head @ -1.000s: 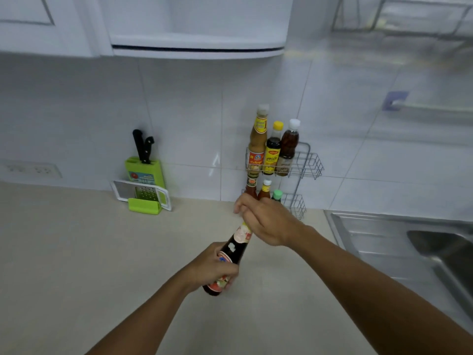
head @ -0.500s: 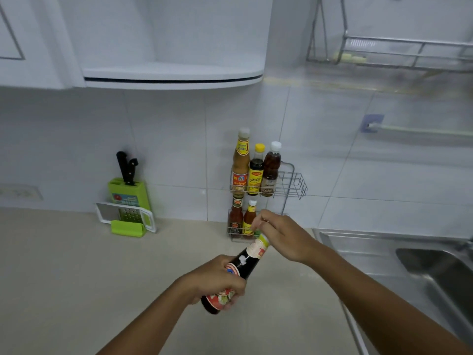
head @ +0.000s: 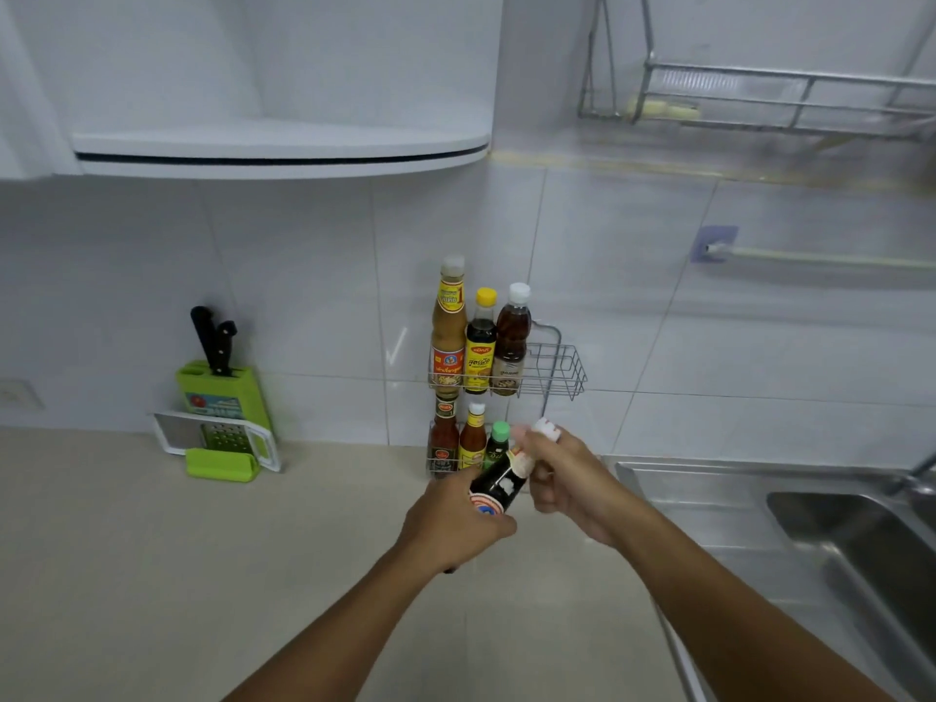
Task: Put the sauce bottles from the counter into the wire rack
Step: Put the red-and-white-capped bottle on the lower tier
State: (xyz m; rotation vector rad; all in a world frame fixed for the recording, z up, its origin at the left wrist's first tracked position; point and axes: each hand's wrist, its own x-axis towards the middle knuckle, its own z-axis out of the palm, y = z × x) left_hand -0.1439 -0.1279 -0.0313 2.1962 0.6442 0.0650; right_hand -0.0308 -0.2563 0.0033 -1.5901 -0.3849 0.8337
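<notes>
A dark sauce bottle (head: 499, 486) with a red-and-white label is tilted, its neck pointing up and right toward the wire rack (head: 562, 369). My left hand (head: 451, 524) grips its lower body. My right hand (head: 567, 478) holds the neck near the white cap. The two-tier rack stands against the tiled wall. Its upper shelf holds three bottles (head: 478, 342), with free room on its right side. Three smaller bottles (head: 471, 440) fill the lower shelf, just behind the held one.
A green knife block (head: 223, 392) with a grater (head: 223, 443) stands at the wall to the left. A steel sink (head: 851, 539) lies to the right. A white curved shelf (head: 283, 149) and a hanging dish rack (head: 770, 98) are overhead.
Both hands have carried the dark bottle up and toward the rack. The view has tilted upward, showing more of the wall and overhead racks.
</notes>
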